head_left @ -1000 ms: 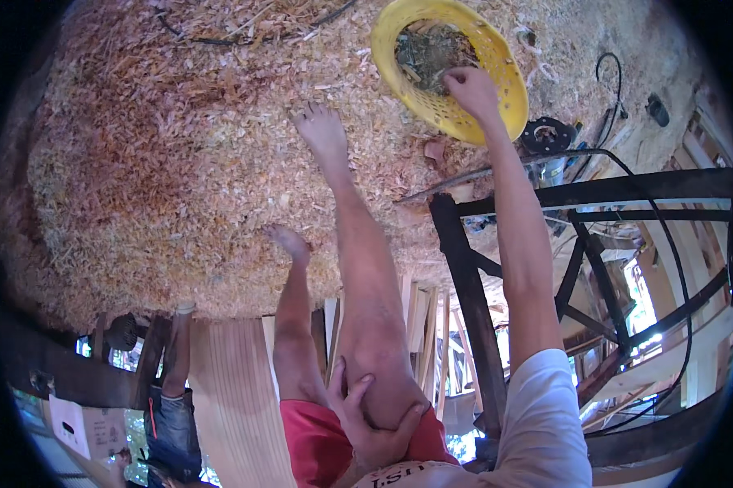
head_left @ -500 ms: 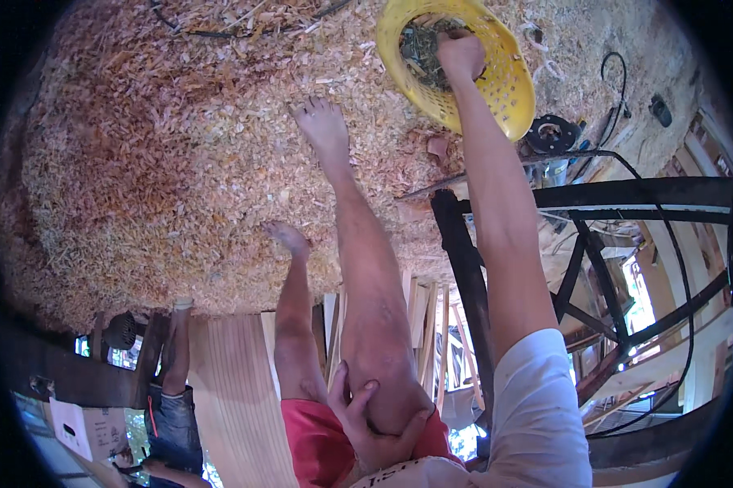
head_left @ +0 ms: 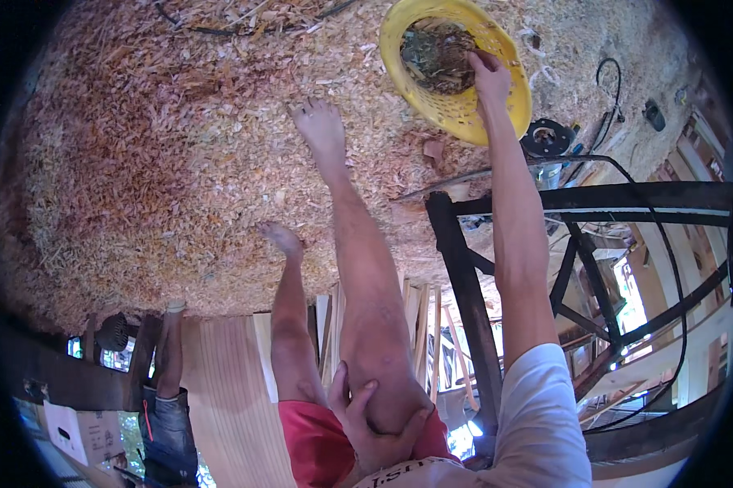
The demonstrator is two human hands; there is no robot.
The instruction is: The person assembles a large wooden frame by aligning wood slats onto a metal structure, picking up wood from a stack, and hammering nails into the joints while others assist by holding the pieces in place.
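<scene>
head view: right hand (head_left: 488,75) has moved over the rim into the yellow basket (head_left: 497,122)
its fingers now curl onto the dark scraps (head_left: 436,57) inside, the grip unclear; left hand (head_left: 375,415) stays clasped on the thigh; shavings cover the floor (head_left: 139,163); a black metal frame (head_left: 464,276) stands just beside the reaching arm.

— What does the ground look like from where you're watching?

— I see a floor (head_left: 139,163) buried in pale and reddish wood shavings, lit by bright daylight. A black cable (head_left: 667,244) loops across it.

— Any furniture?

— A dark metal frame (head_left: 464,285) with crossed braces stands at my right. Light wooden planks (head_left: 228,390) lie stacked near the lower edge, beside a dark beam (head_left: 74,382). Behind the frame I make out open timber structure with sunlight coming through.
</scene>
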